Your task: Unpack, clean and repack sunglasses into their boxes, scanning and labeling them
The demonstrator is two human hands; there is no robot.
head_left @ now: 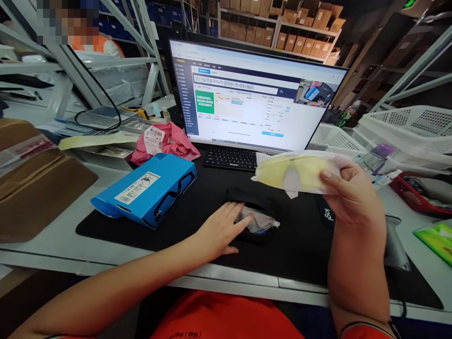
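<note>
My right hand (348, 188) is closed, pinching a yellow eyewear lens (275, 172) in a thin translucent sleeve, held up in front of the monitor. Its thumb presses on the lens's right end. My left hand (224, 226) has its fingers stretched out and apart, resting at the edge of an open black case (263, 202) on the mat. Inside the case lies a greyish wrapped item (257, 220) with a bit of blue showing; its kind is unclear. A blue box (148, 188) with a white label and a glasses picture lies left of my left hand.
Behind the black desk mat (208, 252) stand a keyboard (231, 158) and a lit monitor (243, 103). A pink bag (173, 141) and a cardboard box (35, 188) are at left. A handheld scanner (397, 245), white baskets (409, 125) and a red tray (416, 200) are at right.
</note>
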